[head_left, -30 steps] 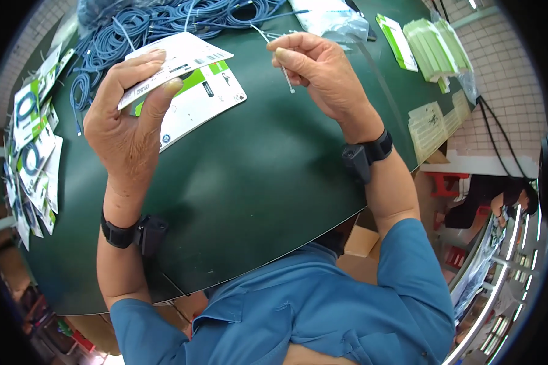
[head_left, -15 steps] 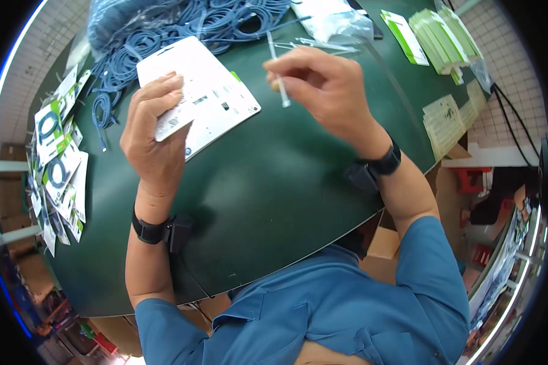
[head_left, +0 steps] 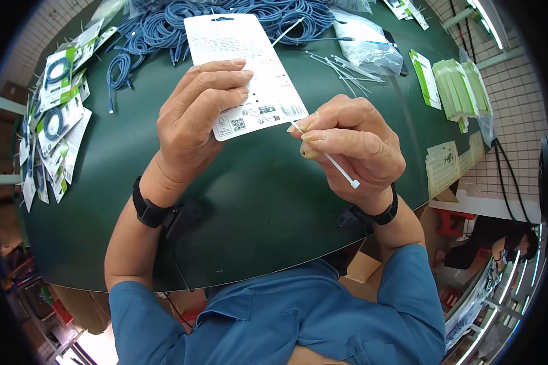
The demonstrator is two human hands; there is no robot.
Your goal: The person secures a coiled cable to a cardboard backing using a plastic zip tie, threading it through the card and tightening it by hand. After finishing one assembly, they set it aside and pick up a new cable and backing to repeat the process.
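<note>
A white printed hang-tag card [head_left: 259,67] is pinched in my left hand [head_left: 198,106], tilted, its printed back toward me and its slotted end pointing away. My right hand [head_left: 356,143] grips a white cable tie [head_left: 341,170] between thumb and fingers. The tie's square head hangs toward me, and its thin tail reaches the card's lower right corner, running behind it. A white tip [head_left: 288,31] sticks out past the card's upper right edge. What lies behind the card is hidden.
Coiled blue cables [head_left: 158,36] cover the far side of the green table [head_left: 256,225]. Loose cable ties [head_left: 347,73] lie beside a clear plastic bag [head_left: 365,45]. Carded cables [head_left: 55,128] pile at the left; stacked green-white cards [head_left: 456,91] stand at the right. Another person [head_left: 493,243] sits at far right.
My right hand has come down and turned, bringing the cable tie to the card. The card has moved right and now stands more upright. The view has shifted slightly.
</note>
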